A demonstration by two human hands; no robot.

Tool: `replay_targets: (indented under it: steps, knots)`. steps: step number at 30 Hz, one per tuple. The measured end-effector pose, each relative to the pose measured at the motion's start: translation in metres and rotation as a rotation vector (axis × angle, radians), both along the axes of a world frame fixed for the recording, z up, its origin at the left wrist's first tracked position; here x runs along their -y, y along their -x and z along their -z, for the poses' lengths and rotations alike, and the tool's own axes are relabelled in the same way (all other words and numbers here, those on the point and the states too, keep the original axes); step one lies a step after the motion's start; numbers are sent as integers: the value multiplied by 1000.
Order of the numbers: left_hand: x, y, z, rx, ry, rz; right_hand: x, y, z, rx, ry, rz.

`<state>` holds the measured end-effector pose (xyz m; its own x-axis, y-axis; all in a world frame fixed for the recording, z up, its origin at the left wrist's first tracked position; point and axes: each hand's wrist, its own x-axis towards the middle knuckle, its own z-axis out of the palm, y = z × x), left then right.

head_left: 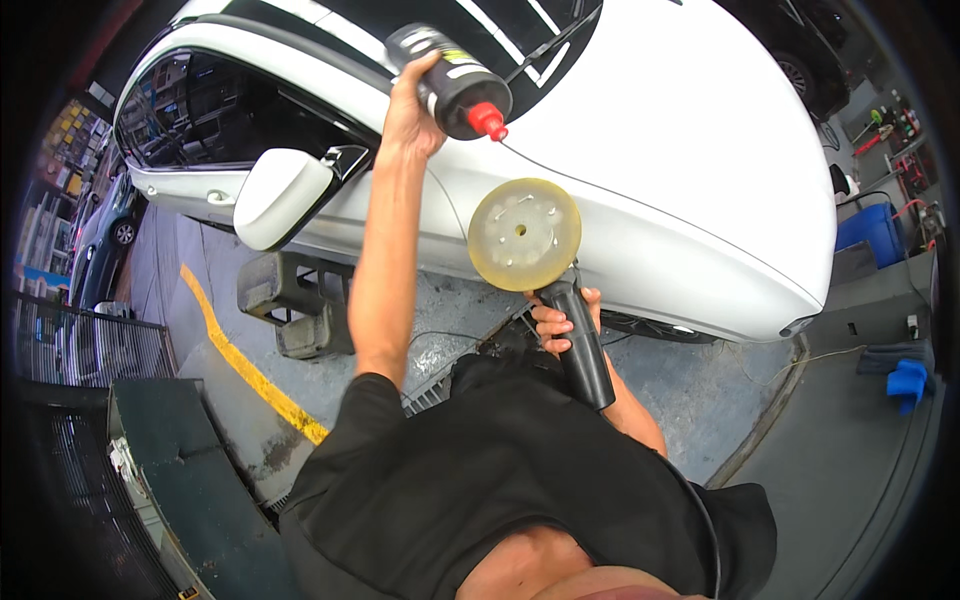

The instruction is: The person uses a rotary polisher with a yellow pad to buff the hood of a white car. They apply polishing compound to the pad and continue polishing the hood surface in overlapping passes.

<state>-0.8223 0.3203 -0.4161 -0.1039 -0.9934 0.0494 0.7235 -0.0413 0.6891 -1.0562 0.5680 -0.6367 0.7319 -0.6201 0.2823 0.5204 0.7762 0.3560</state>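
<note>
My left hand (412, 112) is wrapped round a black squeeze bottle (455, 85) with a red nozzle, tipped so the nozzle points down and to the right. Below it, my right hand (556, 322) grips the black body of a polishing machine (578, 345). Its round yellowish pad (524, 236) faces up toward me, with a few whitish dabs around the centre hole. Bottle and pad are apart. Beyond both stands a white car (660, 130), its bonnet and windscreen under the bottle. Part of my right hand is hidden behind the machine.
The car's side mirror (284, 198) juts out left of my left arm. A grey plastic step stool (283, 292) stands on the floor beside the car. A thin cord crosses the bonnet. At right, a blue cloth (907, 384) lies on a dark ledge; a blue container (872, 238) stands beyond.
</note>
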Motion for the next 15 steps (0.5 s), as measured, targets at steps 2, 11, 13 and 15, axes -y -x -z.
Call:
replay_targets:
  steps: [2, 11, 13, 15]
  knots:
    - [32, 4, -17, 243, -8, 295, -2, 2, 4, -3, -1, 14]
    - [149, 76, -83, 2757, 619, 366, -13, 1, 6, -112, 13, 121]
    - [160, 81, -93, 3045, 804, 447, -17, 1, 6, -105, -2, 142]
    - [159, 102, -105, 3160, 755, 355, -19, 3, 11, -91, -11, 176]
